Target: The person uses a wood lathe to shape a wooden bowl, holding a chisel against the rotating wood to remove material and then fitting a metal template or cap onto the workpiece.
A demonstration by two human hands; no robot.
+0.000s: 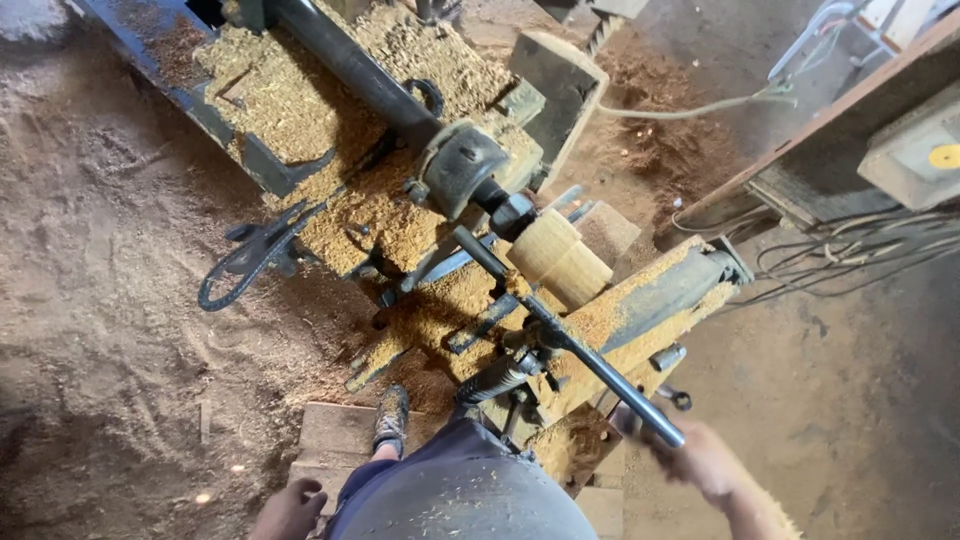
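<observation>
Steel bar (570, 340) ran from the right hand (700, 462), which gripped its near end, forward and left to the wood blank (558, 258) on the lathe (440, 160). Sawdust (300, 100) covered the bed beyond. Left hand (290, 512) hung loosely curled, holding nothing, beside the person's leg (460, 495).

Soft, warm daylight falls evenly over the scene, brightest on the sawdust heaped in the middle; the lower left floor (90, 450) sinks into dim shadow. No harsh glare shows. The right hand (700, 462) smears with motion blur, and the wide lens bends lines near the edges.
</observation>
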